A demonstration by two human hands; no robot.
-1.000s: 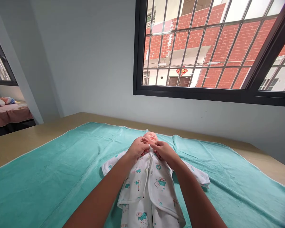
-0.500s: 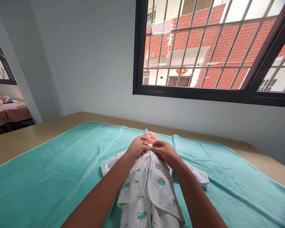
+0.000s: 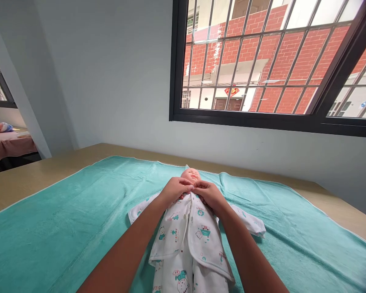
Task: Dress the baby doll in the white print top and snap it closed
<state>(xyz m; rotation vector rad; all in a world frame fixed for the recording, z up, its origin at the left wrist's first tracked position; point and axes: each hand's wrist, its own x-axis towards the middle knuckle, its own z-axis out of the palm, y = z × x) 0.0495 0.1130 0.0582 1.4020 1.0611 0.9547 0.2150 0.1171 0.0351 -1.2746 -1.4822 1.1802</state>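
Observation:
A baby doll (image 3: 191, 174) lies on its back on a teal towel (image 3: 88, 211), its head toward the wall. It wears a white printed jacket (image 3: 205, 232) with small snaps down the front, and matching trousers (image 3: 181, 278). At the doll's neck, my left hand (image 3: 175, 190) pinches one side of the jacket collar. My right hand (image 3: 208, 193) pinches the other side, and the fingertips of both hands meet there. Below the hands the jacket's front edges hang apart. Both sleeves spread out to the sides. The collar's fastening is hidden under my fingers.
The towel covers much of a light wooden table (image 3: 6, 191), whose far edge meets a grey wall (image 3: 118, 81). Above the right side is a barred window (image 3: 247, 118) with a dark frame. At far left stands a pink-covered bed (image 3: 12, 145).
My fingertips have drawn closer together at the collar, covering the bit of white cloth that showed between them. The view has shifted slightly.

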